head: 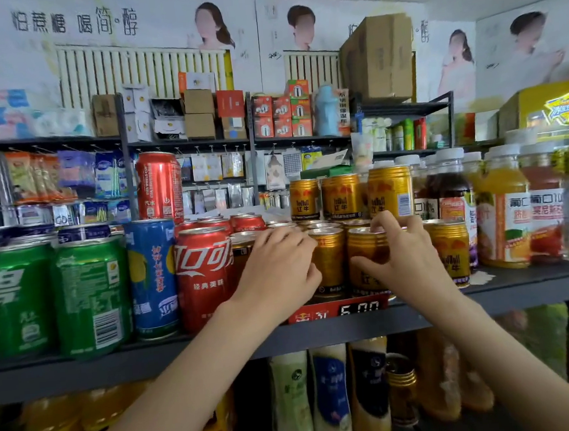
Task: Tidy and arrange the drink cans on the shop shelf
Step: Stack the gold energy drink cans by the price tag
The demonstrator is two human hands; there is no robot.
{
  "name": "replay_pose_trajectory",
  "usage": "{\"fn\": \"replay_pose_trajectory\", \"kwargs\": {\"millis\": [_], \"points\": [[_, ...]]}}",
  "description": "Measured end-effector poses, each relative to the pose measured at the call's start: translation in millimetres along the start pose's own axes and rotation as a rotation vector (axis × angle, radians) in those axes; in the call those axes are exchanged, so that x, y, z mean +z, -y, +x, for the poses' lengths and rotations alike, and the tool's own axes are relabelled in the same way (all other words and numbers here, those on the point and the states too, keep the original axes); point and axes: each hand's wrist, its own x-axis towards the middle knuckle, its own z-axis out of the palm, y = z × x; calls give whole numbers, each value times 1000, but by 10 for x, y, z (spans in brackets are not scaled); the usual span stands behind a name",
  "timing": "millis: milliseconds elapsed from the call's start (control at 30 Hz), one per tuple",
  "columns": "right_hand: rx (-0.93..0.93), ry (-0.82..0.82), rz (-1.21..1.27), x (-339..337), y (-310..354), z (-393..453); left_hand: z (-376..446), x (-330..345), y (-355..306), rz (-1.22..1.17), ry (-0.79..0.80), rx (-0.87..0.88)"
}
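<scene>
Drink cans: left hand (277, 267) and right hand (403, 256) are each clamping a grip round neighbouring gold cans (330, 259), seemingly squaring the front row on the shelf (523, 284).

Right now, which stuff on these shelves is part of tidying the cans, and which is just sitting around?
Part of the job:
gold cans
red cola can
blue can
green cans
left hand and right hand, both on gold cans

Just sitting around:
juice bottles
cardboard box
price tag

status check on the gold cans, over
Left hand and right hand each gripping a front-row gold can. Red cola can tight on the left.
</scene>
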Motion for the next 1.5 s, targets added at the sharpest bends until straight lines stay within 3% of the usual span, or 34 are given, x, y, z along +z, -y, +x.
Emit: {"fn": "replay_pose_trajectory", "kwargs": {"millis": [200, 467, 600, 667, 867, 1167, 1300, 1500], "points": [[17, -109, -87, 106, 31, 43, -30, 10, 43, -25, 29, 12], [-8, -194, 151, -118, 70, 174, -44, 0, 95, -86, -24, 53], [-99, -268, 322, -370, 284, 374, -45, -227, 232, 23, -281, 8], [-122, -250, 415, -409, 457, 549, -23, -451, 322, 52, -312, -87], [-116, -14, 514, 76, 865, 1144, 47, -706, 640, 42, 111, -387], [-1, 78, 388, 666, 903, 1570, 433, -648, 765, -19, 592, -287], [21, 86, 363, 724, 865, 1636, 519, -640, 763, -12, 681, -244], [-12, 89, 244, 782, 888, 1650, 519, -590, 784, -39, 684, -220]]}}
